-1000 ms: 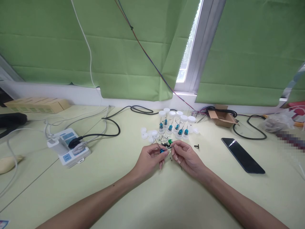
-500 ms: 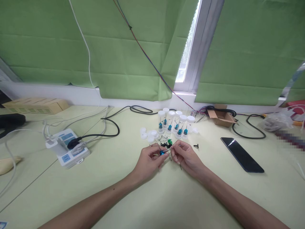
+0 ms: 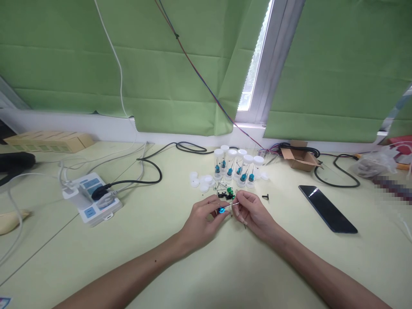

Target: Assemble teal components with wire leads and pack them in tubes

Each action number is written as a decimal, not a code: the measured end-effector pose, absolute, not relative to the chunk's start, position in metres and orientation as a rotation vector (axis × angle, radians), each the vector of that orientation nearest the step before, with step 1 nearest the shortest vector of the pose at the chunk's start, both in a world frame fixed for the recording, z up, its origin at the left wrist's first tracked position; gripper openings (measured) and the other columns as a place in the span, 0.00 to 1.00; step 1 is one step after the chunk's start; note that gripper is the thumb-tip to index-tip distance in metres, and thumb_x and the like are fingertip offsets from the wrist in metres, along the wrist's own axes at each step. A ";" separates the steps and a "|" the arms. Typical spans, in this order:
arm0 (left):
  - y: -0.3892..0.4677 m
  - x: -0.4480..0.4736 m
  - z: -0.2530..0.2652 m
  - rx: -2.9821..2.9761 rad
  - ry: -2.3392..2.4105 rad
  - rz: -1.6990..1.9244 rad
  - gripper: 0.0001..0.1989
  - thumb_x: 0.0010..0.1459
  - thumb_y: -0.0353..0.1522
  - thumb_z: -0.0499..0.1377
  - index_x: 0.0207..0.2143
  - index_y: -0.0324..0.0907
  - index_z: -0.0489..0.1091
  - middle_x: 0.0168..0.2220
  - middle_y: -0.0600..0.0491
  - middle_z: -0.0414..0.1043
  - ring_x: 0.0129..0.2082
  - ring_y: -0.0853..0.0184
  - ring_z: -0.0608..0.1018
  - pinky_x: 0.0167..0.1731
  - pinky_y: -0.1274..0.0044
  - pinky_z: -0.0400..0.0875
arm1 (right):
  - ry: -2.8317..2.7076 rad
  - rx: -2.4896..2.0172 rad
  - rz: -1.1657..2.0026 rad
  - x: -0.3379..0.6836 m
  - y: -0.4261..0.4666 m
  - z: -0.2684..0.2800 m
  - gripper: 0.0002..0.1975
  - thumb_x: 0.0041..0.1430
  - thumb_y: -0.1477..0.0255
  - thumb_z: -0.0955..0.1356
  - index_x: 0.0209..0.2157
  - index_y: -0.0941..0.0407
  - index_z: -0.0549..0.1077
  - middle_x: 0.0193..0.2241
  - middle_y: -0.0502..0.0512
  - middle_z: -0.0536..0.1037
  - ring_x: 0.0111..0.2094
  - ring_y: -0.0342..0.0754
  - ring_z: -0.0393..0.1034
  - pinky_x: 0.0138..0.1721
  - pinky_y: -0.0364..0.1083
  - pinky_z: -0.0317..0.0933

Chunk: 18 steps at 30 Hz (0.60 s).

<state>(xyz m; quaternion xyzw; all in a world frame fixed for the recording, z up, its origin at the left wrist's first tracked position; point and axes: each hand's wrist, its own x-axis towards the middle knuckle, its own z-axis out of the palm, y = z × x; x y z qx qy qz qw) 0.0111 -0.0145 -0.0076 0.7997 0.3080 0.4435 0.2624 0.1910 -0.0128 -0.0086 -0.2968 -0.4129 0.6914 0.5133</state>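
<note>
My left hand (image 3: pixel 203 221) pinches a small shiny blue part (image 3: pixel 221 210) between thumb and fingers. From it a thin metal rod (image 3: pixel 231 205) reaches across to my right hand (image 3: pixel 252 213), whose closed fingertips grip the rod's far end. A short dark tip pokes out below my right hand; what it belongs to is hidden. Just beyond my fingers lie small green parts (image 3: pixel 229 190), black parts (image 3: pixel 222 195) and several thin metal rods (image 3: pixel 221 185). To the right of my right hand rests a black T-shaped piece (image 3: pixel 265 197).
Several clear tubes (image 3: pixel 230 165) with white caps and blue parts inside stand behind the hands. Loose white caps (image 3: pixel 204 187) lie left of them. A phone (image 3: pixel 326 209) and an open cardboard box (image 3: pixel 299 162) are to the right, a power strip (image 3: pixel 92 199) with cables to the left.
The blue part has shifted slightly right and down in my left hand and shows more plainly. My right fingers have moved slightly along with the rod.
</note>
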 end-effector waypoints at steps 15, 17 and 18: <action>-0.014 0.012 -0.009 2.171 0.836 1.250 0.10 0.61 0.29 0.58 0.44 0.41 0.75 0.33 0.50 0.72 0.28 0.71 0.74 0.28 0.79 0.72 | -0.966 -0.661 1.719 0.191 -0.013 -0.009 0.15 0.57 0.60 0.72 0.29 0.57 0.70 0.16 0.46 0.72 0.13 0.36 0.58 0.14 0.36 0.50; -0.015 0.012 -0.009 2.165 0.835 1.275 0.10 0.61 0.29 0.59 0.44 0.41 0.75 0.34 0.50 0.73 0.28 0.71 0.74 0.28 0.79 0.72 | -0.964 -0.647 1.717 0.192 -0.013 -0.009 0.14 0.57 0.61 0.72 0.31 0.56 0.69 0.16 0.45 0.72 0.13 0.36 0.58 0.14 0.35 0.50; -0.016 0.012 -0.009 2.163 0.833 1.284 0.09 0.60 0.29 0.59 0.44 0.41 0.75 0.34 0.50 0.73 0.28 0.72 0.74 0.28 0.80 0.72 | -0.964 -0.644 1.715 0.192 -0.013 -0.009 0.13 0.57 0.62 0.72 0.32 0.56 0.69 0.16 0.45 0.72 0.13 0.36 0.58 0.14 0.35 0.50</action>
